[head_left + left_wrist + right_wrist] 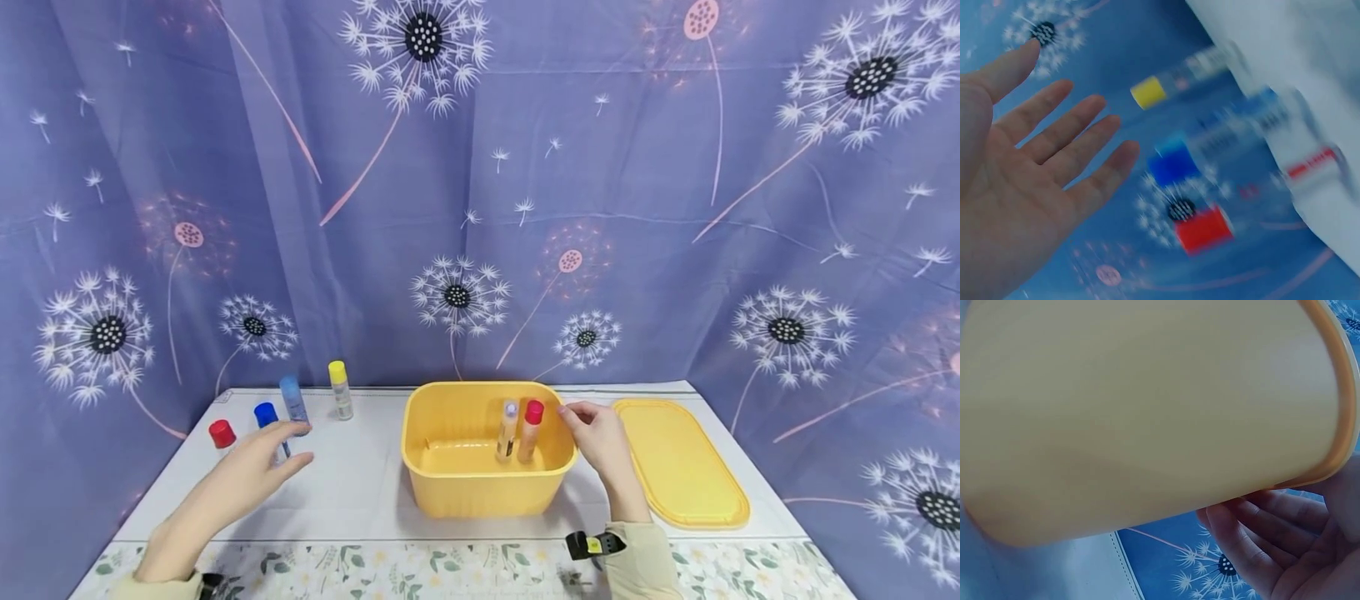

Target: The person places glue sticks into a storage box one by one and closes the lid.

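My left hand point(243, 475) hovers over the left of the table, fingers spread and thumb apart, holding nothing. Around it stand slim clear bottles: one red-capped point(221, 432), one dark-blue-capped point(266, 413) partly behind the fingers, one light-blue-capped point(292, 393), and one yellow-capped point(340, 388) farther back. In the left wrist view the palm point(1029, 194) faces the blurred bottles without touching them. My right hand point(602, 437) grips the right rim of a yellow plastic bin point(487, 497). Inside it stand a pale-topped bottle point(507, 433) and a red-capped bottle point(531, 430).
A yellow lid point(686, 462) lies flat on the white table point(352, 492), right of the bin. A leaf-patterned cloth strip point(420, 567) runs along the front edge. Behind hangs a blue dandelion curtain point(517, 125), which also encloses both sides.
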Demonstrator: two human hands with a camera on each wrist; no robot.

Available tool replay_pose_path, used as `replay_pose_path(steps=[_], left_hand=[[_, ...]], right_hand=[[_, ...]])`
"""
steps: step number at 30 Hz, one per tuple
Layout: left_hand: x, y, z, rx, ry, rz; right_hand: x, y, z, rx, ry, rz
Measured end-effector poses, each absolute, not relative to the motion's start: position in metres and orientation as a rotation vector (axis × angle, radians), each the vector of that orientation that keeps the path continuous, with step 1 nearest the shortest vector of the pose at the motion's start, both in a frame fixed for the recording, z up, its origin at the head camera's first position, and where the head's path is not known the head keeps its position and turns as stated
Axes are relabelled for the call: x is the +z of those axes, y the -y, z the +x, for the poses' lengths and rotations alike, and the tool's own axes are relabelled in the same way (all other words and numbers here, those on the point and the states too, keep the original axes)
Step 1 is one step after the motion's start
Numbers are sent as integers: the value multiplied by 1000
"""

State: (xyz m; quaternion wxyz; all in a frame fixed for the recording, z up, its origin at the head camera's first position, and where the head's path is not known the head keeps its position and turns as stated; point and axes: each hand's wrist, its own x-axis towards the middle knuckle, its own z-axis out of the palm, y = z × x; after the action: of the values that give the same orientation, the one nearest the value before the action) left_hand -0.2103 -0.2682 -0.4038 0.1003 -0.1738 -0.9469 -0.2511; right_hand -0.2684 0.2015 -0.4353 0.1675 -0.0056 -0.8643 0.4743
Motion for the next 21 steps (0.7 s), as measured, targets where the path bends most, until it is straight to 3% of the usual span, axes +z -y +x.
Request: replay_pose_path(steps=[10, 21], left_hand=[[-410, 322, -193, -651, 2770, -370], [-422, 348, -195, -634, 2556, -222]], right_hand=[[-439, -204, -266, 1331, 2474, 6], [-433, -203, -269, 1255, 2487, 57]])
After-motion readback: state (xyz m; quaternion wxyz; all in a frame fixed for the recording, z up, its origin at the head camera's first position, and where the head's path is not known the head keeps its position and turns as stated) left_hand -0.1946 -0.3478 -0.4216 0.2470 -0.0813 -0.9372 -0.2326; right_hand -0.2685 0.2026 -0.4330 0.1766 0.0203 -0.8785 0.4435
